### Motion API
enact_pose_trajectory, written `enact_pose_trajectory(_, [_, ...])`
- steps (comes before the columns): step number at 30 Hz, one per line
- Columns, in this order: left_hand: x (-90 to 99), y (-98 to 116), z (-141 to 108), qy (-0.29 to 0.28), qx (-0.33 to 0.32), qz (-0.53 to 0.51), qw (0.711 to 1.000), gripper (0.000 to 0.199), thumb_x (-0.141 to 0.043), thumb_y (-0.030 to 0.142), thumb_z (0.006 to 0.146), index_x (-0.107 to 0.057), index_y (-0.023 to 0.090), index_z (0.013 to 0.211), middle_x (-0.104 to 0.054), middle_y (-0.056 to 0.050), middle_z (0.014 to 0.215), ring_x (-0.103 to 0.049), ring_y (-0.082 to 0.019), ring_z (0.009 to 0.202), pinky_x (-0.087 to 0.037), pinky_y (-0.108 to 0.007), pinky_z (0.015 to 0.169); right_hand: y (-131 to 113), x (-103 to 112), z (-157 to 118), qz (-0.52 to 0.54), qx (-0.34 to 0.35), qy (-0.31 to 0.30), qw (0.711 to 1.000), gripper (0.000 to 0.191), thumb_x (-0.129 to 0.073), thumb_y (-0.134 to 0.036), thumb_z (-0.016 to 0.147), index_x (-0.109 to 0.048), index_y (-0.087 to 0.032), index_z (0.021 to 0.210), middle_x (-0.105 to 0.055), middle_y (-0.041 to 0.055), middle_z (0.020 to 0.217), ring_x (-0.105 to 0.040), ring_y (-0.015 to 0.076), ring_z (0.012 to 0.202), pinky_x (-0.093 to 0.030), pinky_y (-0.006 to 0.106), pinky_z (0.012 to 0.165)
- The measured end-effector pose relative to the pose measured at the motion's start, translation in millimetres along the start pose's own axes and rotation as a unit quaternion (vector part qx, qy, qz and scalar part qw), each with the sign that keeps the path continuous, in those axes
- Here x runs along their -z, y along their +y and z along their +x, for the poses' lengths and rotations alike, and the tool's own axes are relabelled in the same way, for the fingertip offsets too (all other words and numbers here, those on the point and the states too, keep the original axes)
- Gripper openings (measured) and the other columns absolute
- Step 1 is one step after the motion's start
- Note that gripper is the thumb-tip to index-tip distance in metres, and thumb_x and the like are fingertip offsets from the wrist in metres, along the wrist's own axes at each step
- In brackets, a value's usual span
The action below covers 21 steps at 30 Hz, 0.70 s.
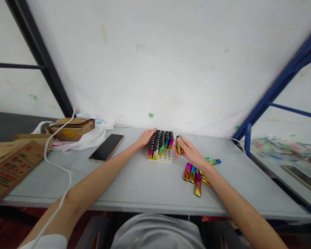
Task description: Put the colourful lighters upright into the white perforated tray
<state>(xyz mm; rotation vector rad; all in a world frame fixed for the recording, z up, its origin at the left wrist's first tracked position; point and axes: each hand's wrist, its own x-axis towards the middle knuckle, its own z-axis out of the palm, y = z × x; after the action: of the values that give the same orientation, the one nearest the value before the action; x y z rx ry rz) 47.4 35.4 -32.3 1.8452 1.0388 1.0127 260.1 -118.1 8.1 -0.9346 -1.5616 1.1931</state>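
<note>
A white tray [165, 158] with round holes stands on the table, most of it filled with upright lighters [158, 140] that have black tops and shiny coloured bodies. Its front right holes are bare. My left hand [145, 137] is curled against the back left side of this tray, its fingertips partly hidden behind the lighters. Just right of the tray, my right hand [186, 149] pinches one green and yellow lighter [179, 145], held upright above the table. Several loose lighters [198, 183] in pink, blue and gold lie below my right forearm, which covers part of the pile.
A phone [106, 147] lies left of the tray. Farther left are a cardboard box [74, 128], a white plastic bag [86, 140] and a larger carton [20, 166]. A white cable [69, 173] hangs across my left arm. Behind the table [145, 183] rises a white wall [158, 69].
</note>
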Motion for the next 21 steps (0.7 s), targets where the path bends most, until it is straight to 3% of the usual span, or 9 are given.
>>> enact_pose_trajectory(4, [0.7,1,-1,-0.011,-0.025,0.008,1.0,0.057,-0.037,0.069,0.088,-0.048,0.021,0.059,-0.046,0.002,0.056,-0.043,-0.018,0.066,-0.038,-0.031,0.069,1,-14,0,0.02,-0.048,0.025,0.998,0.046,-0.056,-0.069,0.09,-0.046,-0.024,0.088,-0.035,-0.0093,0.064,-0.026,0.0076,0.046,-0.027,0.02,0.043])
enact_pose_trajectory(6, [1.0,2,-1,-0.013,-0.023,0.003,1.0,0.058,-0.036,0.07,0.088,-0.049,0.021,0.059,-0.046,0.002,0.056,-0.044,-0.018,0.066,-0.038,-0.031,0.069,5,-16,0,-0.011,-0.047,0.051,0.998,0.049,-0.052,-0.071,0.09,-0.042,-0.024,0.081,-0.03,-0.0089,0.063,-0.023,0.0079,0.047,-0.022,0.021,0.043])
enact_pose_trajectory(13, [1.1,2,0,-0.004,-0.016,0.023,1.0,0.058,-0.037,0.07,0.087,-0.05,0.021,0.059,-0.048,0.001,0.057,-0.046,-0.019,0.068,-0.038,-0.031,0.07,18,-13,-3,-0.212,0.035,0.145,0.966,0.051,-0.051,-0.06,0.092,-0.037,-0.023,0.06,-0.033,-0.0043,0.055,-0.031,0.0113,0.053,-0.025,0.026,0.049])
enact_pose_trajectory(18, [1.1,2,-1,0.001,-0.025,0.013,1.0,0.057,-0.038,0.069,0.086,-0.051,0.021,0.059,-0.049,0.001,0.057,-0.046,-0.019,0.07,-0.04,-0.031,0.07,17,-12,-3,-0.261,0.044,0.174,0.948,0.038,-0.047,-0.042,0.091,-0.039,-0.023,0.059,-0.038,-0.0039,0.054,-0.036,0.0121,0.053,-0.027,0.026,0.051])
enact_pose_trajectory(21, [1.2,3,-2,-0.004,-0.027,0.01,1.0,0.057,-0.038,0.069,0.087,-0.051,0.02,0.059,-0.05,0.0,0.057,-0.047,-0.019,0.069,-0.041,-0.031,0.07,17,-11,-3,-0.274,0.055,0.167,0.946,0.04,-0.047,-0.044,0.093,-0.04,-0.023,0.06,-0.04,-0.0039,0.055,-0.037,0.0126,0.054,-0.029,0.026,0.052])
